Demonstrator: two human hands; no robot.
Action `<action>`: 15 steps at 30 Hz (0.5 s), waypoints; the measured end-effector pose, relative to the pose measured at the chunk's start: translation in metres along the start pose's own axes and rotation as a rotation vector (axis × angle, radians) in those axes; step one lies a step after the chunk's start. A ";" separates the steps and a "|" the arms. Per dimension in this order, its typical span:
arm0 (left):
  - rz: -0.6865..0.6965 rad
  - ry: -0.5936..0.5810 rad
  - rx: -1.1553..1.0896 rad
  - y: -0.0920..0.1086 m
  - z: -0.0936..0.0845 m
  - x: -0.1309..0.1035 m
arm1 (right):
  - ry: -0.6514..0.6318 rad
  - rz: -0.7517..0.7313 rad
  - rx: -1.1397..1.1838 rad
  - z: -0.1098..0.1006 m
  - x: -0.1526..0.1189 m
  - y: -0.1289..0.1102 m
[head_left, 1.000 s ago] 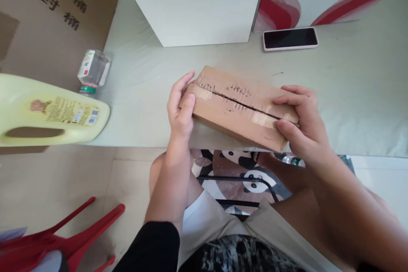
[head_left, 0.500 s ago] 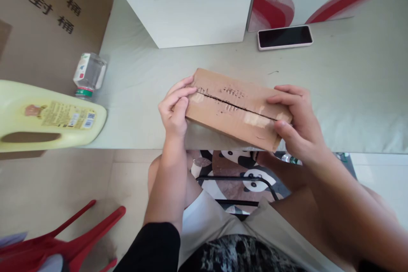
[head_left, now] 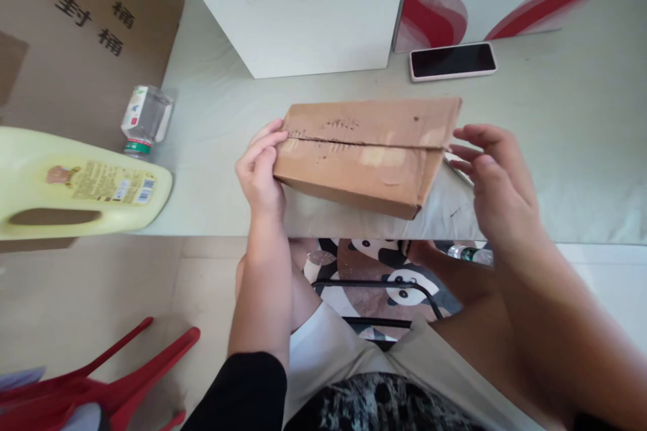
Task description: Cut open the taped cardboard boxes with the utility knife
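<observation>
A brown cardboard box [head_left: 354, 172] is tilted above the near edge of the table, its right end raised. A dark slit runs along its top, with torn marks and pale tape patches. My left hand [head_left: 263, 165] grips its left end, fingers on top. My right hand [head_left: 498, 175] is at the right end with its fingers bent and apart, fingertips close to the box edge; whether they touch it I cannot tell. A thin pale object [head_left: 459, 168] shows just under those fingers, partly hidden, and its kind is unclear.
Behind stand a white box [head_left: 313, 13] and a red-and-white carton [head_left: 485, 0], with a phone [head_left: 453, 61] before it. To the left are a large carton [head_left: 96, 74], a clear bottle [head_left: 147, 118] and a yellow jug [head_left: 85, 185]. A red chair [head_left: 116, 377] stands lower left.
The cardboard box has shifted left and turned, with its right end now higher. My right hand has come off that end and moved right. My left hand has moved left with the box.
</observation>
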State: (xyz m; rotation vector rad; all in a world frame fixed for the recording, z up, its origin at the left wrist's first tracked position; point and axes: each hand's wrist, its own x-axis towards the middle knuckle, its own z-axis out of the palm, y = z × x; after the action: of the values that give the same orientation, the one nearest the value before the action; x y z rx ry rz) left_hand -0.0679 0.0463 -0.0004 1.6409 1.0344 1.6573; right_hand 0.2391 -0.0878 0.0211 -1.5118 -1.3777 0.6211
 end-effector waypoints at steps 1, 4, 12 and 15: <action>-0.018 0.031 -0.010 -0.003 -0.001 0.001 | 0.015 0.071 0.008 0.001 0.001 0.002; -0.066 0.097 -0.042 -0.009 -0.003 0.004 | -0.094 0.192 -0.012 0.005 0.003 0.004; -0.458 0.022 -0.152 -0.008 -0.001 0.000 | -0.312 -0.108 0.053 0.003 -0.003 -0.024; -0.590 -0.266 -0.129 0.005 0.005 -0.004 | -0.305 -0.225 -0.019 0.000 -0.005 -0.026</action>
State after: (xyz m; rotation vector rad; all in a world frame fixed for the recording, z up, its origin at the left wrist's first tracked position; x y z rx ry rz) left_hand -0.0617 0.0406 0.0015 1.2633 1.1099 1.0622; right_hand 0.2261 -0.0955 0.0432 -1.2887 -1.7615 0.7179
